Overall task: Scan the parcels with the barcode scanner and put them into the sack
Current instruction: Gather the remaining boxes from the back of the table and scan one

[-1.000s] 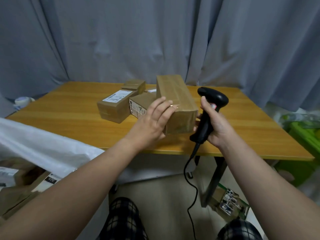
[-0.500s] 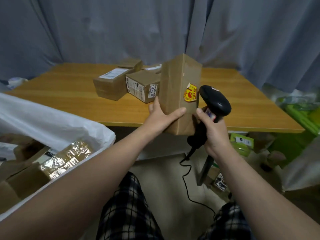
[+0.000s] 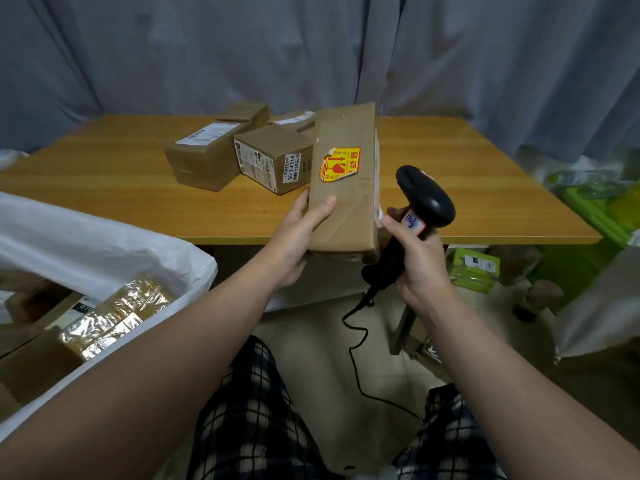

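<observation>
My left hand (image 3: 298, 237) grips the lower end of a long brown parcel (image 3: 346, 188) that stands upright over the table's near edge, its yellow and red fragile sticker facing me. My right hand (image 3: 415, 258) holds the black barcode scanner (image 3: 424, 199) by its handle, right beside the parcel's right side. The scanner's cable hangs down between my knees. The white sack (image 3: 104, 244) lies open at lower left with several parcels inside, one wrapped in shiny tape (image 3: 117, 317). Three more brown parcels (image 3: 270, 161) sit on the table.
The wooden table (image 3: 467, 188) stands before a grey curtain. Green boxes and packets (image 3: 474, 271) lie on the floor at the right, by the table leg. My knees in checked trousers are at the bottom.
My left hand lifted the long parcel off the table and stood it on end, turning the sticker side towards me. The scanner came closer to its right side.
</observation>
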